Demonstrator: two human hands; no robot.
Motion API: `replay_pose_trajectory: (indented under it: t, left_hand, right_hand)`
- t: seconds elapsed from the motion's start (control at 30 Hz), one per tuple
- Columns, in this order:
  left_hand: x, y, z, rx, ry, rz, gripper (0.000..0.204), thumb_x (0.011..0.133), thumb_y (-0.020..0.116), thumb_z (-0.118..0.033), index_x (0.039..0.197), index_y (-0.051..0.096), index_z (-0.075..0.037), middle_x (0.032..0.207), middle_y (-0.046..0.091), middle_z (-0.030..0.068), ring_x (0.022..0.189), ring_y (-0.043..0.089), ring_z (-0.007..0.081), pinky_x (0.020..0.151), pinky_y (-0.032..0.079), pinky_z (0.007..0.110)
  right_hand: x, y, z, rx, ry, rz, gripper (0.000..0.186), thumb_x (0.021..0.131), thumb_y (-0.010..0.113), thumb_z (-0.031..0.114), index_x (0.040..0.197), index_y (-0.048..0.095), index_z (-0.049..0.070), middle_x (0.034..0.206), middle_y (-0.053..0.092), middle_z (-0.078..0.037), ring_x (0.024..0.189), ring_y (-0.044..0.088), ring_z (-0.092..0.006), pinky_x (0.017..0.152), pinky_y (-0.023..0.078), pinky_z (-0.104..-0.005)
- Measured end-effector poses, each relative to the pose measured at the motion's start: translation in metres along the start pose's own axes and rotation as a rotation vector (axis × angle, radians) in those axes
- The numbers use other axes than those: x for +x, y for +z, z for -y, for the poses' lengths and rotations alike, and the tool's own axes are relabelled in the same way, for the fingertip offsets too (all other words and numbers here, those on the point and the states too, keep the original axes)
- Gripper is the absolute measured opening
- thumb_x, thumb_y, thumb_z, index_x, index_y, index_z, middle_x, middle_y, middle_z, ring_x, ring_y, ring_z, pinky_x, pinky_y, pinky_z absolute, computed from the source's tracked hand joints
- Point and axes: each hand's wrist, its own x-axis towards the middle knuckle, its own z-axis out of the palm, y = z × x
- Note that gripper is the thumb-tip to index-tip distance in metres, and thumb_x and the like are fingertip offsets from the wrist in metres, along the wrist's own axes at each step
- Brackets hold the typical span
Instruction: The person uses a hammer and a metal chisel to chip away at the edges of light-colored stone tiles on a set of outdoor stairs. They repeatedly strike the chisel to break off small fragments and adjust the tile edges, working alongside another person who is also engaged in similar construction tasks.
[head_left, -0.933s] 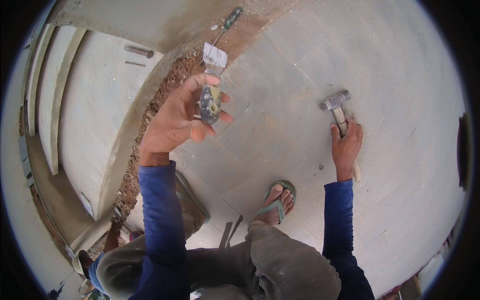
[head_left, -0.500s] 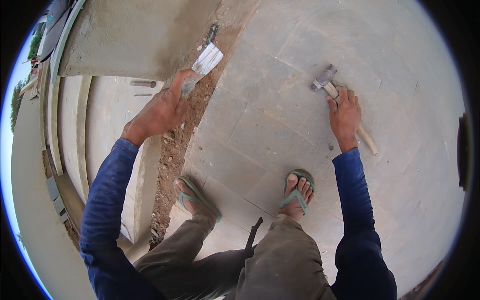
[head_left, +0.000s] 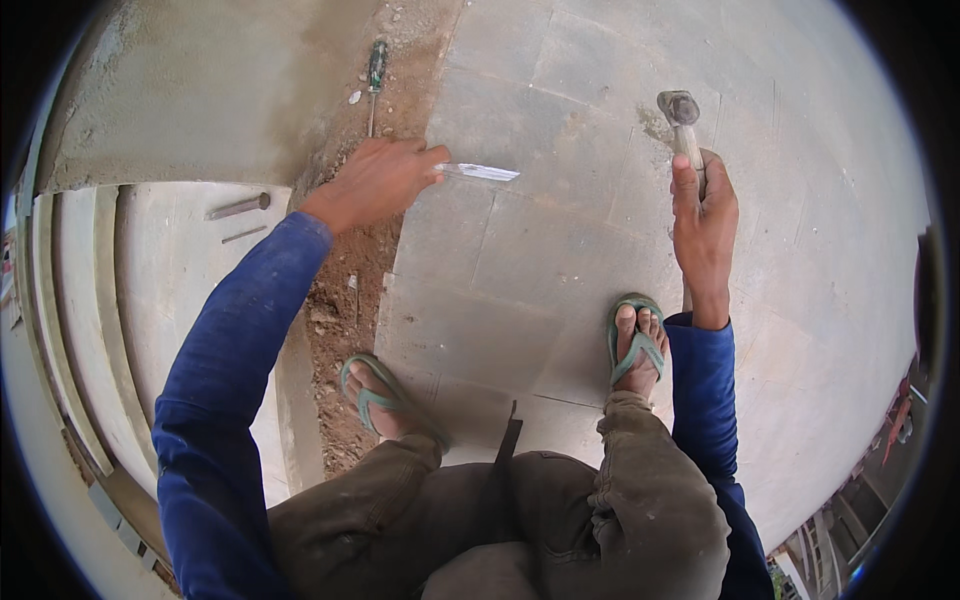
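Where half a second ago my left hand (head_left: 375,180) hung over the dirt strip with the pale blade pointing up toward the screwdriver, it has now swung so the flat metal chisel (head_left: 480,172) points right, out over the grey paving slabs (head_left: 560,250). My left grip is closed around the chisel's near end, and the blade juts from my fingers, thin, flat and bright, lying low across a slab near a joint line. My right hand (head_left: 705,220) has shifted too: the hammer (head_left: 682,125) now stands more upright in the view, its dark steel head above my thumb, my right grip wrapped tight on the wooden handle. The hammer is well apart from the chisel. The green-handled screwdriver (head_left: 375,75) lies in the dirt strip (head_left: 350,290) just beyond my left hand. My feet in green sandals (head_left: 635,345) rest below, one on the slabs, one at the dirt's edge.
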Motion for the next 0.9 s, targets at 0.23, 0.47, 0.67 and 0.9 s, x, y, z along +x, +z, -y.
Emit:
replay_pose_trajectory:
  t: [0.23, 0.47, 0.67, 0.9]
  left_hand:
    - [0.005, 0.012, 0.031, 0.011, 0.181, -0.063, 0.020, 0.102, 0.052, -0.025, 0.117, 0.059, -0.014, 0.099, 0.063, 0.0118, 0.096, 0.063, 0.0340, 0.083, 0.048, 0.049]
    - [-0.003, 0.026, 0.050, 0.014, 0.204, -0.153, 0.020, 0.102, 0.053, -0.024, 0.117, 0.061, -0.014, 0.103, 0.064, 0.0110, 0.100, 0.063, 0.0333, 0.084, 0.048, 0.049]
    - [-0.003, 0.027, 0.051, -0.012, 0.210, -0.157, 0.020, 0.101, 0.054, -0.025, 0.117, 0.061, -0.015, 0.102, 0.064, 0.0098, 0.099, 0.063, 0.0325, 0.083, 0.049, 0.049]
    - [-0.006, 0.031, 0.048, -0.017, 0.222, -0.180, 0.020, 0.100, 0.056, -0.025, 0.118, 0.060, -0.016, 0.097, 0.062, 0.0096, 0.097, 0.063, 0.0315, 0.077, 0.049, 0.049]
  right_hand:
    - [-0.042, -0.022, 0.042, -0.035, 0.149, -0.052, 0.048, 0.104, 0.053, 0.047, 0.102, 0.062, -0.001, 0.071, 0.052, -0.001, 0.061, 0.046, -0.0076, 0.053, 0.038, -0.0255]
    - [-0.068, -0.022, 0.058, -0.041, 0.224, -0.139, 0.045, 0.103, 0.055, 0.045, 0.099, 0.061, 0.001, 0.072, 0.050, 0.001, 0.062, 0.044, -0.0059, 0.050, 0.037, -0.0235]
    - [-0.082, -0.017, 0.080, -0.024, 0.258, -0.153, 0.052, 0.104, 0.051, 0.052, 0.112, 0.065, 0.002, 0.072, 0.048, 0.004, 0.060, 0.043, -0.0034, 0.051, 0.037, -0.0211]
    - [-0.088, 0.018, 0.093, 0.127, 0.241, -0.090, 0.052, 0.105, 0.051, 0.050, 0.115, 0.063, 0.000, 0.072, 0.047, 0.004, 0.059, 0.042, -0.0024, 0.049, 0.037, -0.0196]
